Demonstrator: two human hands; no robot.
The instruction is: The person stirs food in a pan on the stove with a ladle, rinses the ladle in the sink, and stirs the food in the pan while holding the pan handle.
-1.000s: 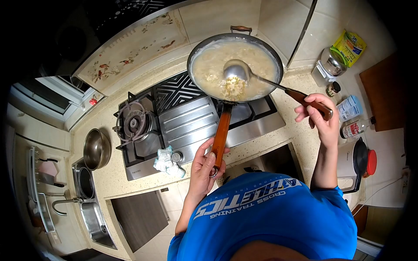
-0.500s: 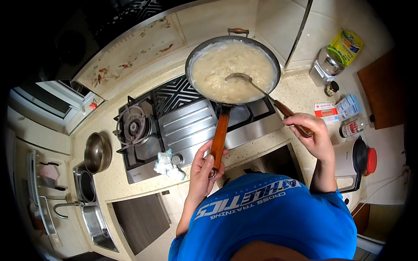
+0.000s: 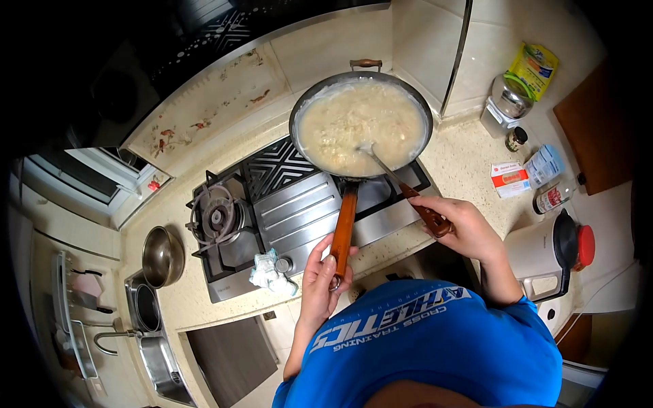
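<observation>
My left hand [image 3: 325,275] is wrapped round the wooden handle [image 3: 345,231] of a large wok [image 3: 428,129] on the right side of the stove. Thick, pale, lumpy porridge [image 3: 360,122] fills the wok. The brown grip of a metal ladle [image 3: 430,216] is in my right hand [image 3: 462,230], to the right of the wok handle. Its bowl is sunk in the porridge near the wok's front side, so only the shaft and a little of the bowl's edge show.
Left of the wok are a bare burner [image 3: 218,216], a cloth [image 3: 272,272], a metal bowl [image 3: 163,256] and a sink [image 3: 163,364]. At the right stand a small jar [image 3: 516,139], a red-white box [image 3: 510,179], a bottle [image 3: 552,198] and a white appliance [image 3: 534,255].
The ladle's bowl has gone from above the porridge down into it. My right hand has moved left and lower with the grip. My left hand still holds the wok handle.
</observation>
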